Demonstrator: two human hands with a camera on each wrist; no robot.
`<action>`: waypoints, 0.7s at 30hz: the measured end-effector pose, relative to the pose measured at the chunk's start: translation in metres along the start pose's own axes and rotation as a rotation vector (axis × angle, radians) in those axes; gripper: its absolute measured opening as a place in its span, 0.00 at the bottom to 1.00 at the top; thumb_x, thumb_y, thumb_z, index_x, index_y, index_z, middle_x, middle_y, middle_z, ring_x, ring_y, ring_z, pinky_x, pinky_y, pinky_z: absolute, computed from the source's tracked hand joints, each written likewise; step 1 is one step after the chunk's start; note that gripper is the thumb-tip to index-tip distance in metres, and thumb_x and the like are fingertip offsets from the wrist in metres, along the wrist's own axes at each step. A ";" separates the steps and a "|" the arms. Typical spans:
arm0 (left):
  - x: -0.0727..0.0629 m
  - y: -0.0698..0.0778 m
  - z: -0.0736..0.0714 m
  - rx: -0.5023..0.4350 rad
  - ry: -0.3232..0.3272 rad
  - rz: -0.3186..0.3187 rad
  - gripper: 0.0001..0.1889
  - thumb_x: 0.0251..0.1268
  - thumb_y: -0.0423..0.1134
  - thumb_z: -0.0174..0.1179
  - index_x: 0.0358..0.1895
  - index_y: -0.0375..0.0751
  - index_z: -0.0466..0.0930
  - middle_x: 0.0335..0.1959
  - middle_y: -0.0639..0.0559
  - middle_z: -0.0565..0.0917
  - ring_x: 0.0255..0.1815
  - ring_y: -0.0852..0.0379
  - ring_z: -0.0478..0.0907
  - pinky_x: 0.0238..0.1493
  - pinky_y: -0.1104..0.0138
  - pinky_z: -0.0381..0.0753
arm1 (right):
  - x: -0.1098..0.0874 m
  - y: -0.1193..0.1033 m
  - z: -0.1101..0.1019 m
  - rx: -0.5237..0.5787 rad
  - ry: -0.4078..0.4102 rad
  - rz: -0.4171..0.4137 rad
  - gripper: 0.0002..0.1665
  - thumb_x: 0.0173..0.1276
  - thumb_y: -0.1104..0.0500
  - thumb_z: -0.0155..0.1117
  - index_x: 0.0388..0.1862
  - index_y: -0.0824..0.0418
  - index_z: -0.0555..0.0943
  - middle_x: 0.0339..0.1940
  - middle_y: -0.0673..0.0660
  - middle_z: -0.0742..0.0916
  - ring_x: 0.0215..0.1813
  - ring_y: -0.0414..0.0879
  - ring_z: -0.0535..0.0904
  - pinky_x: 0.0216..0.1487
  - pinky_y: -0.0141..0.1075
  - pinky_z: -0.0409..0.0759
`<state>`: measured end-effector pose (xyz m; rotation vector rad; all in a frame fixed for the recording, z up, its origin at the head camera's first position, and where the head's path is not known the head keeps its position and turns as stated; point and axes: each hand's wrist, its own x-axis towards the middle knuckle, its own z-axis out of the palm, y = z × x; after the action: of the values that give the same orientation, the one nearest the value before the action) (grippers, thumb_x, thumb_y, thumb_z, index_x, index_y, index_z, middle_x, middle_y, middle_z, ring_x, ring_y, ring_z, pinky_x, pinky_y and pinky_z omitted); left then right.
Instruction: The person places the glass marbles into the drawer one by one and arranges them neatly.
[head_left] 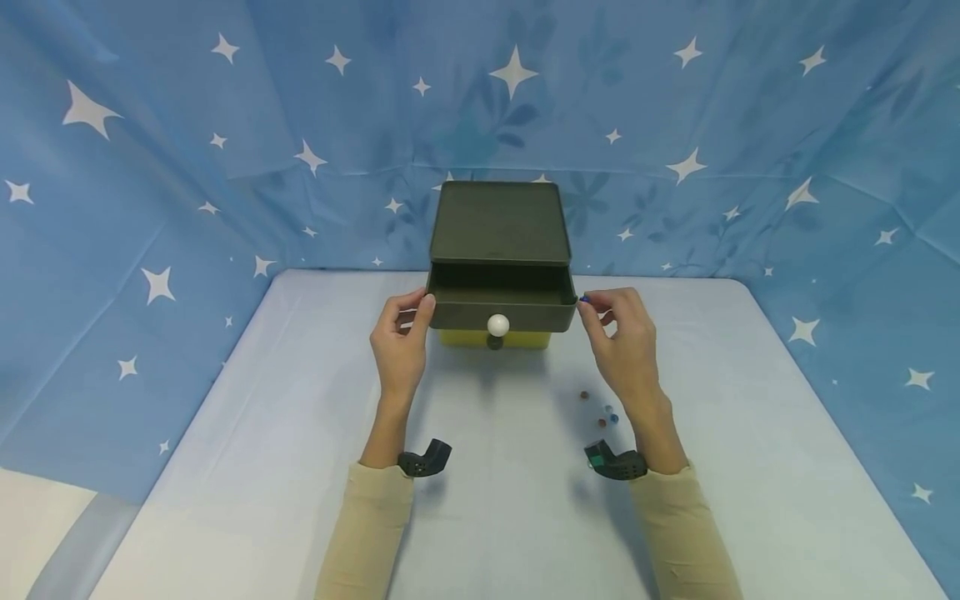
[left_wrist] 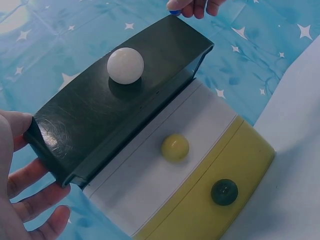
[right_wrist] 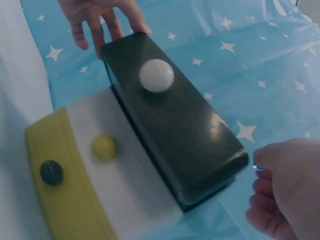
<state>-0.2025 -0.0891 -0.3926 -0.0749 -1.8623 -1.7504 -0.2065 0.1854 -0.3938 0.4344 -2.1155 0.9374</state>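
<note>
A small chest of drawers (head_left: 501, 223) stands at the far side of the table, its dark green top drawer (head_left: 465, 317) pulled out. The drawer's inside looks bare, and a round white knob (head_left: 498, 325) sits on its front. My left hand (head_left: 399, 346) grips the left end of this drawer, thumb at the front corner. Beside the drawer's right corner, my right hand (head_left: 626, 337) pinches a small blue piece (left_wrist: 175, 12) between thumb and finger. Its exact shape is mostly hidden by the fingertips. Whether the right fingertips touch the drawer, I cannot tell.
Below the green drawer are a white drawer (left_wrist: 150, 175) with a yellow knob (left_wrist: 175, 148) and a yellow drawer (left_wrist: 250, 155) with a green knob (left_wrist: 224, 192), both closed. Several small brown and blue pieces (head_left: 614, 418) lie on the white table (head_left: 495, 500). A starry blue curtain (head_left: 360, 108) hangs behind.
</note>
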 end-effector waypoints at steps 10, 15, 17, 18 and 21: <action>0.001 -0.004 -0.001 -0.005 -0.006 0.011 0.13 0.69 0.37 0.64 0.49 0.31 0.83 0.47 0.38 0.85 0.40 0.59 0.80 0.39 0.74 0.77 | -0.003 -0.003 0.015 0.032 0.042 0.015 0.12 0.71 0.62 0.66 0.48 0.70 0.83 0.41 0.64 0.83 0.42 0.53 0.80 0.43 0.27 0.76; 0.005 -0.027 -0.001 -0.007 0.003 0.041 0.13 0.68 0.44 0.66 0.48 0.39 0.85 0.46 0.45 0.87 0.39 0.59 0.81 0.37 0.74 0.77 | -0.003 -0.005 0.016 0.033 0.046 0.037 0.13 0.71 0.60 0.66 0.48 0.69 0.84 0.41 0.63 0.83 0.41 0.52 0.80 0.43 0.24 0.75; 0.006 -0.031 -0.001 -0.008 0.007 0.039 0.13 0.68 0.44 0.66 0.48 0.40 0.85 0.45 0.46 0.87 0.39 0.58 0.81 0.37 0.74 0.77 | -0.003 -0.005 0.016 0.034 0.046 0.042 0.14 0.71 0.60 0.66 0.48 0.70 0.84 0.41 0.63 0.83 0.41 0.51 0.80 0.43 0.22 0.74; 0.006 -0.031 -0.001 -0.005 0.009 0.034 0.13 0.68 0.43 0.66 0.48 0.39 0.85 0.46 0.45 0.87 0.39 0.59 0.81 0.37 0.73 0.77 | -0.003 -0.005 0.016 0.035 0.045 0.043 0.14 0.71 0.60 0.66 0.48 0.70 0.84 0.41 0.63 0.83 0.41 0.51 0.80 0.44 0.22 0.74; 0.007 -0.030 0.000 0.003 0.012 0.021 0.12 0.68 0.40 0.66 0.49 0.37 0.85 0.47 0.43 0.87 0.39 0.60 0.80 0.38 0.71 0.77 | -0.002 -0.006 0.017 0.046 0.048 0.043 0.13 0.71 0.61 0.66 0.49 0.70 0.84 0.41 0.64 0.83 0.41 0.51 0.79 0.44 0.22 0.73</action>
<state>-0.2211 -0.0961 -0.4167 -0.0829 -1.8494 -1.7301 -0.2110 0.1691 -0.3998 0.3866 -2.0704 1.0133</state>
